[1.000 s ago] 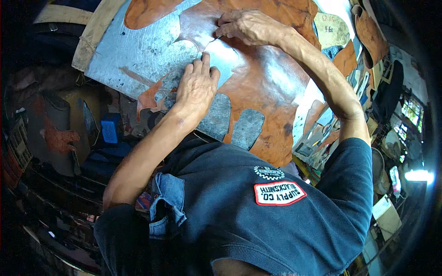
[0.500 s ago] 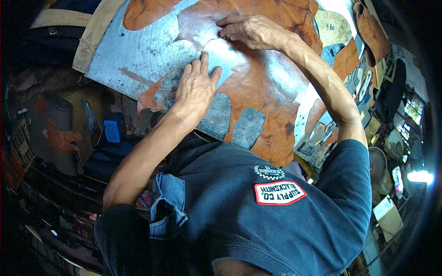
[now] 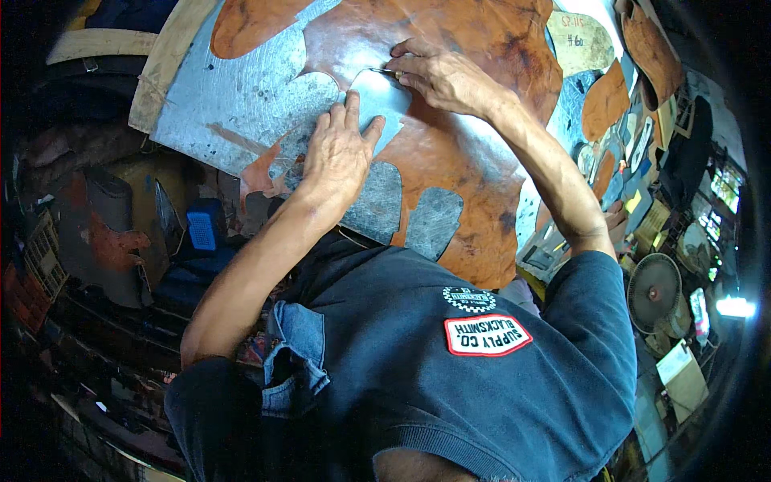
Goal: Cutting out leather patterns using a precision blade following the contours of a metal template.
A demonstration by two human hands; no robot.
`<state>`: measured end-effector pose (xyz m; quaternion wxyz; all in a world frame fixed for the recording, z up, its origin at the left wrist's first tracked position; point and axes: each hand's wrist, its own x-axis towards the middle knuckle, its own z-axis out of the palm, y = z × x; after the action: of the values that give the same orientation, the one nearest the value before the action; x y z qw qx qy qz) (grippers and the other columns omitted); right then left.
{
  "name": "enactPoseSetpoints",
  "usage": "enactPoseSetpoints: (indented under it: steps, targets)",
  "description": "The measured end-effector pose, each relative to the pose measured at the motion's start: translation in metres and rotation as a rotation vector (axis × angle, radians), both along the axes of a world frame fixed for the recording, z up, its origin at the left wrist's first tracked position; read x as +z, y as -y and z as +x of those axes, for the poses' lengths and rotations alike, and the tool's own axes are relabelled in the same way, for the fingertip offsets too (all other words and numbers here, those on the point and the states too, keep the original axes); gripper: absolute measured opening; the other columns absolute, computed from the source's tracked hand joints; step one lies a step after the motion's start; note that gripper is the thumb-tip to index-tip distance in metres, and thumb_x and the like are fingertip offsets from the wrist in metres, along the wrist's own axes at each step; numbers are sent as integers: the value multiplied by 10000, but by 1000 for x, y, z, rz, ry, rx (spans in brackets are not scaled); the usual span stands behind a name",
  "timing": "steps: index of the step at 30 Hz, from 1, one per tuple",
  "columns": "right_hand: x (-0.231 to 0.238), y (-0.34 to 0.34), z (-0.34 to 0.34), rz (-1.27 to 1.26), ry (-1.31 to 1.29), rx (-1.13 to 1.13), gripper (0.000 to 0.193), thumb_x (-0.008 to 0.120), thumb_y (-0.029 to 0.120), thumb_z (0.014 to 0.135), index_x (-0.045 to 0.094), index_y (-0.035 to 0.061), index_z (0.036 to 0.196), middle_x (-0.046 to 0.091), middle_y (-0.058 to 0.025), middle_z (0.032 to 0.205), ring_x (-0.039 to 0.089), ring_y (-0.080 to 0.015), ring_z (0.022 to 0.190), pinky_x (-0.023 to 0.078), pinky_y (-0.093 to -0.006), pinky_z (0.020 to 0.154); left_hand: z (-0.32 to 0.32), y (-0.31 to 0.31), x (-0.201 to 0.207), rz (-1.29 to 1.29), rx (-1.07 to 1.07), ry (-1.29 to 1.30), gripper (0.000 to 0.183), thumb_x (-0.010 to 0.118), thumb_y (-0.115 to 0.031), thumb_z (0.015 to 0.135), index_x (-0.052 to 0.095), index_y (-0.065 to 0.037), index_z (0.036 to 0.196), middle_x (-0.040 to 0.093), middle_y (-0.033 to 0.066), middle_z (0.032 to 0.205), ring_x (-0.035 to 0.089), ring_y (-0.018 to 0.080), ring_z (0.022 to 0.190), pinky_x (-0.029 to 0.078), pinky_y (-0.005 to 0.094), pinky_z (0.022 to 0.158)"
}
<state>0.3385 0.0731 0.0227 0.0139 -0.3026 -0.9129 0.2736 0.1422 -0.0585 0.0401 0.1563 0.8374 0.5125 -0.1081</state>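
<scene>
A large brown leather hide (image 3: 474, 128) lies over a grey, scratched metal-looking board (image 3: 217, 104). My left hand (image 3: 336, 161) presses down with its fingers stretched out, fingertips on a pale grey flat template (image 3: 381, 95) with a rounded far end. My right hand (image 3: 450, 80) is closed in a pinch around a small thin blade (image 3: 384, 71); most of it is hidden by the fingers. Its tip meets the template's rounded far edge, on the leather. Cut-out gaps in the hide beside my left wrist show the board beneath.
A cut brown leather piece (image 3: 253, 28) lies at the far left of the board. At the right are a pale marked pattern (image 3: 580, 44), another leather piece (image 3: 606, 100) and many small patterns. A blue plastic box (image 3: 202, 223) stands left, a fan (image 3: 654, 293) right.
My right hand has moved slightly nearer and to the right, with the blade now at the template's rounded end. My right elbow has drawn inward. The left hand stays nearly in place.
</scene>
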Motion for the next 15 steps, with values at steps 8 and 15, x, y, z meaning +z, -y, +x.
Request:
enactPoseSetpoints:
  steps: [8,15]
  targets:
    - [7,35,16,-73,38,-219,269,595,136,924,652,39,1168,605,-123,1204,634,-326,1033,529,-402,878,0,0,0,-10,-9,3,539,561,-54,842,538,-126,1376,385,295,1440,505,329,1159,427,395,947]
    - [10,68,20,-112,-41,-435,234,594,115,921,656,-2,1113,624,-143,1129,637,-350,975,528,-407,843,-1,1,-8,24,-9,44,607,678,-103,790,533,-134,1379,382,310,1429,501,351,1158,422,427,966]
